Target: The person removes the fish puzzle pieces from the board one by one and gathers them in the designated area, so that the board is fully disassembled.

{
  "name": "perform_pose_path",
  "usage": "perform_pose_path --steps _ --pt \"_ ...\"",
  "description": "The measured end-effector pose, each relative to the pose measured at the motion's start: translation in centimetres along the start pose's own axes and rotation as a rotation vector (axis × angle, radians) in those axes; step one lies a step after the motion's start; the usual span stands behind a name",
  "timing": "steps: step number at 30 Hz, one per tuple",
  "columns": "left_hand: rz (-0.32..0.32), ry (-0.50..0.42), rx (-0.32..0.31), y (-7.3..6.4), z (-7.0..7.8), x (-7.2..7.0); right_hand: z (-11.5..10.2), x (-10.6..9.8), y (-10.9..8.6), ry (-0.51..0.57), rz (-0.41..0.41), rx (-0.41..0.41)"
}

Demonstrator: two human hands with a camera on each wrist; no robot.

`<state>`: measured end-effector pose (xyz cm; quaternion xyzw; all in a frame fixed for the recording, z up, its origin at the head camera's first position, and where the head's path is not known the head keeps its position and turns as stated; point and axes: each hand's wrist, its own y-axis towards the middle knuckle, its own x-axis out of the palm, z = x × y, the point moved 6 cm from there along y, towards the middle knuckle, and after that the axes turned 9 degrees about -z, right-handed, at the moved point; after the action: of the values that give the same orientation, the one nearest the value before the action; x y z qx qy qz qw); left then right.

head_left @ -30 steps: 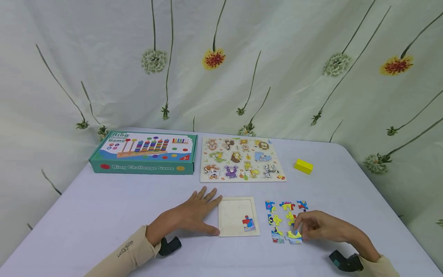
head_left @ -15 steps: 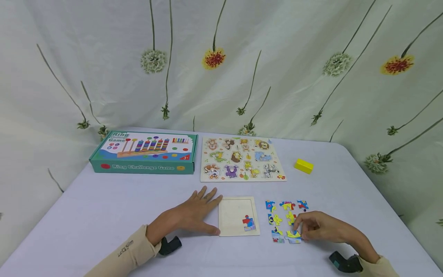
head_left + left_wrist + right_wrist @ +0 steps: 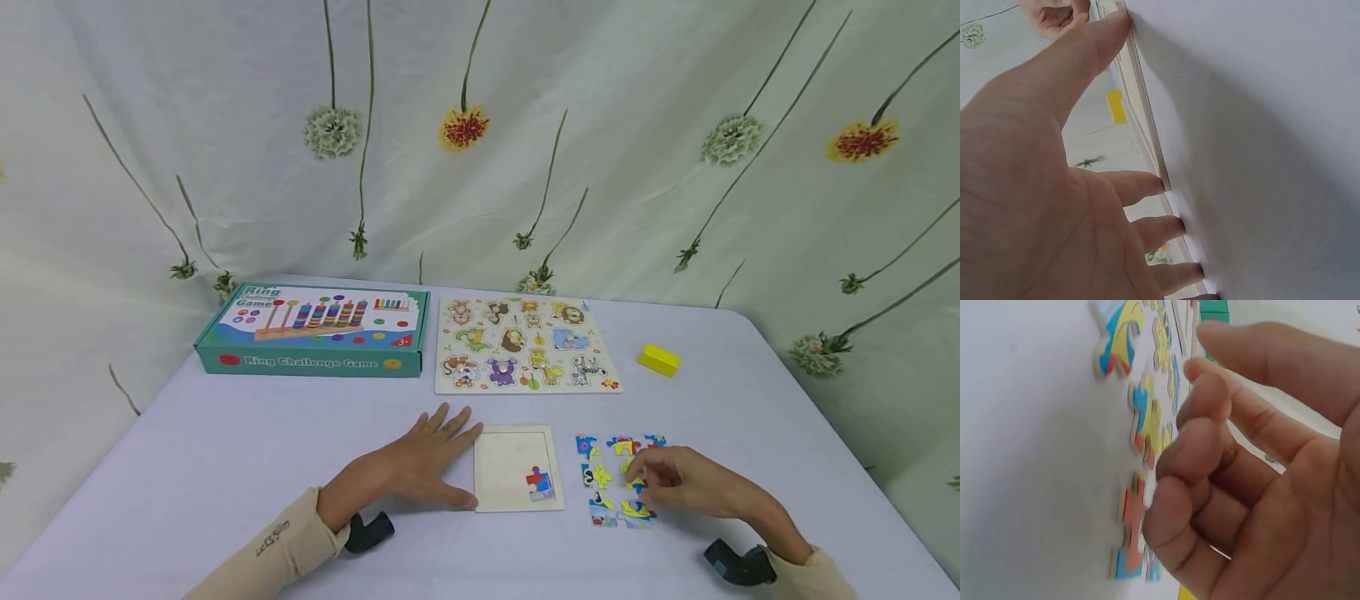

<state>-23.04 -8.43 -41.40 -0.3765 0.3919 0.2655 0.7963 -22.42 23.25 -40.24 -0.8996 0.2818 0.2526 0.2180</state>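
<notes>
My left hand (image 3: pixel 420 462) lies spread at the left side of a square wooden puzzle tray (image 3: pixel 498 467). Its thumb and index finger touch the tray edge (image 3: pixel 1149 125) in the left wrist view. One red and blue jigsaw piece (image 3: pixel 538 483) sits in the tray's lower right corner. Above the right column of loose jigsaw pieces (image 3: pixel 600 477) hovers my right hand (image 3: pixel 693 483), fingers loosely curled. In the right wrist view its thumb (image 3: pixel 1272 350) stands apart from the fingers, with nothing between them. Nearby jigsaw pieces (image 3: pixel 1146 415) lie flat; the hand partly hides some in the head view.
Behind the tray lies an animal puzzle board (image 3: pixel 525 346). A green Ring Challenge Game box (image 3: pixel 311 333) stands to its left, and a yellow block (image 3: pixel 659 361) to its right. A flowered cloth (image 3: pixel 622 167) hangs behind the white table (image 3: pixel 300 542).
My right hand has shifted slightly up and left from beside the lower jigsaw pieces to over the middle of the right column. The left hand and tray stay put.
</notes>
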Motion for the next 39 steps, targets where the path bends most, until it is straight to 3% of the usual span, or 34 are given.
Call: perform_pose_path --steps 9,14,25,39 --pt "-0.001 0.005 -0.003 0.1 0.0 0.1 -2.0 0.4 2.7 -0.174 0.115 0.008" --pt "-0.001 0.008 0.000 0.1 0.0 0.1 -3.0 1.0 4.3 -0.229 0.141 0.004" --pt "-0.002 0.016 -0.007 0.0 0.1 0.0 -4.4 2.8 7.1 -0.288 0.075 -0.005" --pt "0.007 0.022 -0.007 0.0 0.1 0.0 -4.3 3.6 8.2 -0.304 0.027 0.009"
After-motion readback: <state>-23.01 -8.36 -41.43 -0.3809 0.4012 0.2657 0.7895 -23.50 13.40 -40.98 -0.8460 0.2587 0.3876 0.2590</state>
